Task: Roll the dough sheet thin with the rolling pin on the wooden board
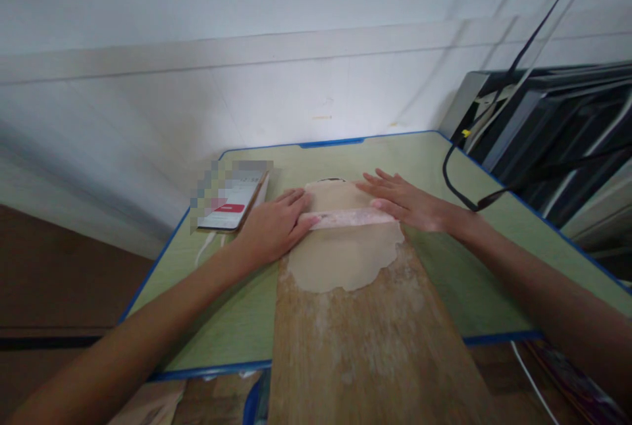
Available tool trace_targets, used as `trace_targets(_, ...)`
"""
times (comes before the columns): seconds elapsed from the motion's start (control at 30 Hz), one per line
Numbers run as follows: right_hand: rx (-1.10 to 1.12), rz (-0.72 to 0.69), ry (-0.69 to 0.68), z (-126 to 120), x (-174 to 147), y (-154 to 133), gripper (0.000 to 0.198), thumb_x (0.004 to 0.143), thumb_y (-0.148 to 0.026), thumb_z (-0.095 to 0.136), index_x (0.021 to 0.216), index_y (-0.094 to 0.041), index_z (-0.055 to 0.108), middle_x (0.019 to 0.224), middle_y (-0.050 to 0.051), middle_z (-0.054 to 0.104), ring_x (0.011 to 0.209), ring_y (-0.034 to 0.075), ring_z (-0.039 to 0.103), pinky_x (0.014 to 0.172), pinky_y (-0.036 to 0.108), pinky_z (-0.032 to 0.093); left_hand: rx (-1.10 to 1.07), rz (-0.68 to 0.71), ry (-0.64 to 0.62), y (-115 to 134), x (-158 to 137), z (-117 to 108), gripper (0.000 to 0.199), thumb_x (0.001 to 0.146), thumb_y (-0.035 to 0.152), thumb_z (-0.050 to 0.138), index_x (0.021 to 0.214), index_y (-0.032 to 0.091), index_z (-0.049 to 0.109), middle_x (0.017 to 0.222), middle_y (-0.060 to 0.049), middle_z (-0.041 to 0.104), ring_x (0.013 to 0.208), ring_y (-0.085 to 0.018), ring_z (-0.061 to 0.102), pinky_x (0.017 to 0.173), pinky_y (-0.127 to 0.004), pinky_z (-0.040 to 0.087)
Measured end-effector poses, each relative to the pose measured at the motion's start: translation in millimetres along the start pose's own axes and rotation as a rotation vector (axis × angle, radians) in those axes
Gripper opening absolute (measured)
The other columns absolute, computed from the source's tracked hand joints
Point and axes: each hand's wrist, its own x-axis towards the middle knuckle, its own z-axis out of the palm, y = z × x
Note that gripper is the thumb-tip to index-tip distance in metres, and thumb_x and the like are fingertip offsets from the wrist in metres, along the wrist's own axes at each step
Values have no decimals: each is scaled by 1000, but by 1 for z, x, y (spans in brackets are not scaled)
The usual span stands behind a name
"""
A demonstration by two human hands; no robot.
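Note:
A thin, uneven sheet of pale dough [345, 259] lies on a floured wooden board [355, 352]. Across the dough runs a short, flour-whitened rolling pin [351, 217]. My left hand [276, 224] rests on the pin's left end, palm down with its fingers stretched out. At the opposite end, my right hand [407, 201] presses flat, its fingers spread and pointing left. Both palms hide the pin's ends. Some dough shows beyond the pin, between the two hands.
A phone [232, 200] with a lit screen leans left of the board, a white cable beneath it. The green table [217, 336] has a blue edge and meets a white wall. A black cable [447, 172] loops over its right side, near dark stacked panels [557, 122].

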Motion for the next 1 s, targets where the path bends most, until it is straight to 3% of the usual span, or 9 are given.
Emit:
trace_targets(0.13, -9, -157, -74, -4, -8, -5, 69, 91, -61, 25, 145, -19, 30, 153, 10, 21, 141, 29, 6, 112, 57, 10, 81, -37, 29, 11, -11, 1, 59, 94, 47, 36, 134, 4, 42, 140, -20, 45, 130, -29, 43, 103, -40, 40)
trace_targets(0.27, -103, -329, 7, -1, -21, -17, 64, 92, -54, 36, 143, -15, 34, 149, 13, 33, 140, 27, 17, 112, 53, 21, 84, 2, 6, 22, -27, -1, 61, 93, 48, 40, 131, 1, 45, 137, -23, 47, 126, -30, 47, 100, -41, 43)
trace_targets(0.4, -176, -392, 105, 5, -27, -23, 59, 93, -48, 39, 141, -13, 38, 142, 16, 43, 136, 27, 31, 109, 52, 30, 40, 44, -5, 20, -33, -3, 59, 92, 46, 40, 131, 2, 45, 136, -22, 48, 125, -30, 49, 98, -42, 45)
trace_targets(0.57, -112, -298, 163, 7, -19, -13, 54, 97, -44, 29, 137, -11, 43, 141, 16, 44, 134, 27, 36, 108, 52, 32, -6, 27, 11, 5, -24, 0, 53, 95, 43, 33, 134, 8, 43, 138, -17, 48, 127, -26, 47, 100, -41, 44)
trace_targets(0.73, 21, -152, 197, 5, -13, -6, 51, 96, -45, 30, 140, -20, 40, 142, 10, 44, 133, 23, 37, 108, 50, 33, -37, 13, 14, -7, -13, 3, 49, 96, 40, 27, 126, 11, 51, 138, -15, 50, 127, -24, 47, 102, -39, 42)
trace_targets(1.0, -137, -250, 197, 6, -21, -10, 54, 97, -43, 27, 138, -12, 42, 144, 15, 40, 135, 24, 33, 108, 49, 33, 42, -14, 39, 11, -24, 0, 56, 94, 44, 37, 132, 3, 46, 134, -19, 52, 123, -29, 50, 101, -41, 42)
